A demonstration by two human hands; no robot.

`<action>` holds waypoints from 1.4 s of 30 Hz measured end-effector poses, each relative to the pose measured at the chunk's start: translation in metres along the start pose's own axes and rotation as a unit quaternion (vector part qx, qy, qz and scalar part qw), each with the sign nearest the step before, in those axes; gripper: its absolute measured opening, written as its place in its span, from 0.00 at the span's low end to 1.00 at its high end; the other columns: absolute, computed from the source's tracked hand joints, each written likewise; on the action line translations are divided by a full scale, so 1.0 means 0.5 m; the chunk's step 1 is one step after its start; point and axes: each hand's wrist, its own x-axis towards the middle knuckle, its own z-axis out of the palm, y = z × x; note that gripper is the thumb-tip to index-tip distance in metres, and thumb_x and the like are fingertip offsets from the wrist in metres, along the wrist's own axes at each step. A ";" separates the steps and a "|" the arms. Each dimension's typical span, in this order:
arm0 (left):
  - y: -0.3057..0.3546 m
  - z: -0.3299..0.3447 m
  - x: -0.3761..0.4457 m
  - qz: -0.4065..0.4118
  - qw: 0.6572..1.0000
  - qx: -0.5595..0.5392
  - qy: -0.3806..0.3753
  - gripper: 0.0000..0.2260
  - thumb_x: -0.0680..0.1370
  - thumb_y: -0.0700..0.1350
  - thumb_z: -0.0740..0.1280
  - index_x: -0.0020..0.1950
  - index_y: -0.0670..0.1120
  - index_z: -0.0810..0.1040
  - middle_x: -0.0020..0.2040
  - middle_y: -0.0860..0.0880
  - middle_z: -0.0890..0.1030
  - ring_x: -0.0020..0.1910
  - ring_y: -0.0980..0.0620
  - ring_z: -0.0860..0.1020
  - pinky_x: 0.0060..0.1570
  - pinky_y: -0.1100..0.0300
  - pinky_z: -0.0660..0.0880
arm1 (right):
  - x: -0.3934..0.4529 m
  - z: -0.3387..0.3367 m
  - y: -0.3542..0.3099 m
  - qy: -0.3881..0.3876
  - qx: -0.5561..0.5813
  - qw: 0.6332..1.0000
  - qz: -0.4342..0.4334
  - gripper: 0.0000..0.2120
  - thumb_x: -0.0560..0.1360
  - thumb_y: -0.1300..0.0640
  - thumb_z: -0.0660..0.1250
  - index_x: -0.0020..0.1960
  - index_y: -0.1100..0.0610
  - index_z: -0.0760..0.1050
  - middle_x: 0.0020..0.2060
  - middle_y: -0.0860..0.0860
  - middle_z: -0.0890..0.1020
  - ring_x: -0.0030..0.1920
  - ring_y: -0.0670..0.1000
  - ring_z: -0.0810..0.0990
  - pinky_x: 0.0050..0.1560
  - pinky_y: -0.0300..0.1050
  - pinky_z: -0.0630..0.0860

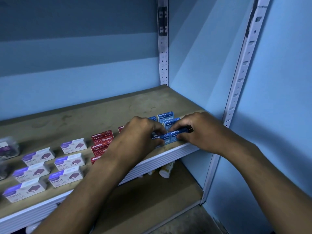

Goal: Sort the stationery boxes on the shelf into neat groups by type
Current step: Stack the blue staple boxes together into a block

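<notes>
The step in hand appears to be the squaring-up of the blue group at the right end of the shelf (104, 114). The left hand (141, 130) and the right hand (200, 130) meet at the shelf's front edge over two blue staple boxes (166, 135) lying side by side and touching. The left fingers (159, 130) curl down onto the nearer-left box, and the right fingers (181, 128) pinch the top and front face of the other; both sets are closed on the boxes. More blue boxes (166, 116) stand just behind, partly hidden by the hands. Red staple boxes (102, 138) form a column to the left, the front ones covered by the left forearm. Further left, white-and-purple staple boxes (69, 162) sit in two rough rows, a few slightly askew. A clear container of dark clips (9, 146) stands at the far left edge. The sorting looks well advanced, the colours being already separated. The next move likely calls for pressing the two held boxes flush with one another and with the row behind. The boxes are small, sharp-cornered printed card, light and easily slid; the shelf board is matt, scuffed and stained, with a ribbed pale metal lip (168, 157).
</notes>
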 end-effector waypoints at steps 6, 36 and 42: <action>0.002 0.007 -0.002 -0.001 1.000 0.004 0.007 0.14 0.73 0.47 0.75 0.58 0.54 0.83 0.54 0.56 0.84 0.50 0.59 0.80 0.54 0.58 0.78 | 0.001 0.000 -0.004 -0.006 -0.018 1.000 0.005 0.15 0.74 0.57 0.74 0.59 0.43 0.84 0.53 0.44 0.85 0.42 0.38 0.74 0.41 0.21 0.66; -0.033 0.002 0.034 -0.023 0.993 0.108 0.035 0.10 0.77 0.50 0.68 0.58 0.54 0.82 0.53 0.53 0.84 0.50 0.52 0.80 0.51 0.55 0.78 | 0.073 0.011 0.009 0.059 0.035 0.997 0.020 0.12 0.76 0.61 0.72 0.53 0.46 0.86 0.37 0.31 0.76 0.39 0.29 0.76 0.39 0.21 0.68; -0.019 -0.001 0.031 0.000 0.991 0.100 0.090 0.10 0.77 0.51 0.69 0.57 0.54 0.83 0.51 0.55 0.85 0.47 0.54 0.79 0.49 0.61 0.71 | 0.059 -0.005 0.007 0.085 0.030 0.996 0.011 0.11 0.75 0.59 0.73 0.51 0.43 0.86 0.41 0.35 0.82 0.44 0.37 0.80 0.44 0.26 0.70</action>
